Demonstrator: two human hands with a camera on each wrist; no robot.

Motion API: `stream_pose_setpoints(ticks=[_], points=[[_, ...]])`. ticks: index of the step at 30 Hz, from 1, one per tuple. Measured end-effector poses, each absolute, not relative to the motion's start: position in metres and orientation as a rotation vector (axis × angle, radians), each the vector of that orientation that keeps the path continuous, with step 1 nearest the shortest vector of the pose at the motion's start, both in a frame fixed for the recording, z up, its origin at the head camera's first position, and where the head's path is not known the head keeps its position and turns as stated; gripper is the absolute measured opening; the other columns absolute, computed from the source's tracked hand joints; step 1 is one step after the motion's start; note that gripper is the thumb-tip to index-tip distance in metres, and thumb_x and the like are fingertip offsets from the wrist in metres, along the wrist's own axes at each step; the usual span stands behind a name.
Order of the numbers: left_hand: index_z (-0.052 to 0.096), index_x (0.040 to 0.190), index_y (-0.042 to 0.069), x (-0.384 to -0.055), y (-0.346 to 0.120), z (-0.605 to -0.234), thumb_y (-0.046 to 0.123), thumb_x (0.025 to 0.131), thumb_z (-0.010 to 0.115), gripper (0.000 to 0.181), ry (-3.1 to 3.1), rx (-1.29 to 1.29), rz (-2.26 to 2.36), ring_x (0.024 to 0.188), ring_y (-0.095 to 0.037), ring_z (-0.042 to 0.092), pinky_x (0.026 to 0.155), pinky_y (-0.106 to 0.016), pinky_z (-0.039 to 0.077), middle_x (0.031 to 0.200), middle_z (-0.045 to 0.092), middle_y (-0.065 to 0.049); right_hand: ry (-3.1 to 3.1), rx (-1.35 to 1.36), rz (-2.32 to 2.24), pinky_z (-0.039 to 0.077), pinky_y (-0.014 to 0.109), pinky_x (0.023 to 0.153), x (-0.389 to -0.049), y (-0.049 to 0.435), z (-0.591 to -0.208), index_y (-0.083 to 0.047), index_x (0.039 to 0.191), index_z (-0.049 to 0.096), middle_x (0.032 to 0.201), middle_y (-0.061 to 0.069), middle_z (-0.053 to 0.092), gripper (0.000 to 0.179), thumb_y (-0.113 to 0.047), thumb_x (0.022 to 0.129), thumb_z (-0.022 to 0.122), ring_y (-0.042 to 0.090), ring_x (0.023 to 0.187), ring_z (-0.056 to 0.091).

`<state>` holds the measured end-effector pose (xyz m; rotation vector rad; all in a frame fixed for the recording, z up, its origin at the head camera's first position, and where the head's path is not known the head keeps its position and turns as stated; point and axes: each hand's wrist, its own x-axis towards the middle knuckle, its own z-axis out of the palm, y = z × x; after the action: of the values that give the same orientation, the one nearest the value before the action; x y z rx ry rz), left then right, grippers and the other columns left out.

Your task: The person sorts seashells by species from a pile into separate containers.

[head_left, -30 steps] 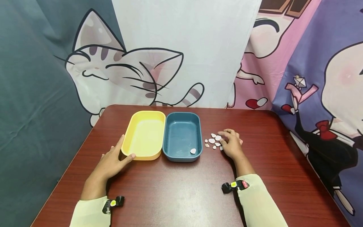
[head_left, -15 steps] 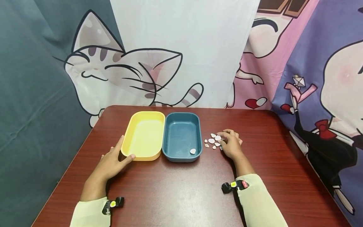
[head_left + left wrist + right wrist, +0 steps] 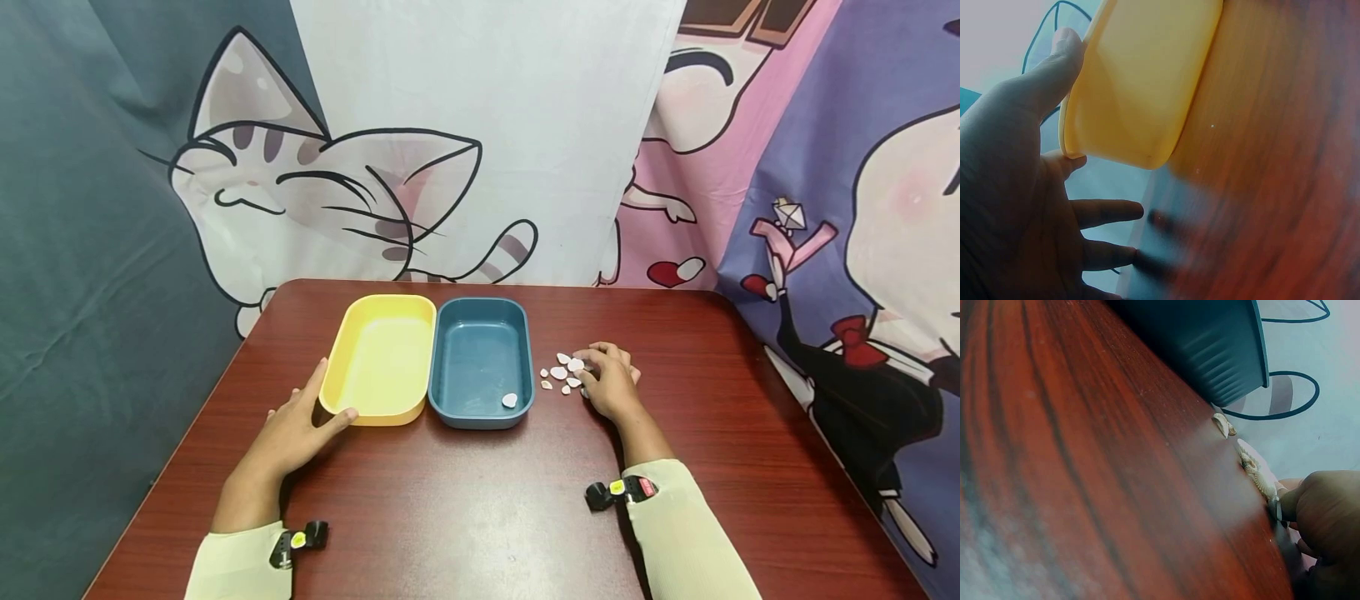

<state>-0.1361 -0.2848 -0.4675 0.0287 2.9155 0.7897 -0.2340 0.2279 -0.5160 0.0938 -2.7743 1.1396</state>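
My left hand point(image 3: 302, 417) rests at the near left corner of a yellow tray point(image 3: 381, 414). In the left wrist view its thumb point(image 3: 1067, 53) lies along the rim, an index fingertip touches the corner, and the other fingers spread straight. Several small white seashells point(image 3: 558, 372) lie on the table right of a blue tray point(image 3: 480, 421). My right hand point(image 3: 613, 385) is at their right side, thumb and index fingertips slightly apart around a pale shell. In the right wrist view, ridged shells point(image 3: 1254, 467) lie right at the fingertips; the palm hides the other fingers.
One white shell point(image 3: 510, 401) lies inside the blue tray, near its front right corner. The two trays stand side by side on a reddish-brown wooden table point(image 3: 465, 517). Printed cartoon curtains point(image 3: 450, 200) hang behind the table and at its sides.
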Motion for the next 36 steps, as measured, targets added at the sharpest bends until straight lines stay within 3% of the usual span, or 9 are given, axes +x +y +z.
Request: stream_pose_setpoints(ticks=[12, 21, 28, 36], points=[[0.003, 0.178, 0.02, -0.136, -0.285, -0.468, 0.071, 0.101, 0.062, 0.11, 2.923, 0.032, 0.793, 0.156, -0.07, 0.027, 0.117, -0.093, 0.018, 0.174, 0.029, -0.035, -2.777, 0.066, 1.122, 0.024, 0.066, 0.113, -0.235, 0.226, -0.516, -0.009, 0.128, 0.075, 0.149, 0.019, 0.056, 0.024, -0.015, 0.104, 0.072, 0.044, 0.148, 0.039], [0.003, 0.178, 0.019, -0.136, -0.286, -0.47, 0.07, 0.101, 0.062, 0.11, 2.923, 0.04, 0.799, 0.156, -0.07, 0.027, 0.116, -0.093, 0.018, 0.174, 0.03, -0.034, -2.717, 0.068, 1.144, 0.023, 0.066, 0.115, -0.232, 0.224, -0.515, -0.008, 0.126, 0.076, 0.148, 0.019, 0.056, 0.024, -0.013, 0.103, 0.074, 0.043, 0.149, 0.039], [0.003, 0.178, 0.019, -0.136, -0.285, -0.471, 0.071, 0.101, 0.062, 0.11, 2.929, 0.04, 0.796, 0.156, -0.07, 0.027, 0.115, -0.094, 0.019, 0.174, 0.03, -0.034, -2.669, 0.053, 1.119, 0.016, 0.068, 0.121, -0.229, 0.222, -0.512, -0.008, 0.125, 0.076, 0.147, 0.018, 0.055, 0.023, -0.015, 0.103, 0.075, 0.044, 0.15, 0.038], [0.002, 0.178, 0.02, -0.136, -0.285, -0.469, 0.071, 0.101, 0.062, 0.111, 2.927, 0.038, 0.794, 0.156, -0.07, 0.027, 0.116, -0.093, 0.018, 0.174, 0.029, -0.035, -2.553, 0.039, 1.208, 0.018, 0.068, 0.118, -0.227, 0.212, -0.504, -0.006, 0.122, 0.077, 0.149, 0.017, 0.056, 0.025, -0.016, 0.1, 0.08, 0.042, 0.15, 0.038]])
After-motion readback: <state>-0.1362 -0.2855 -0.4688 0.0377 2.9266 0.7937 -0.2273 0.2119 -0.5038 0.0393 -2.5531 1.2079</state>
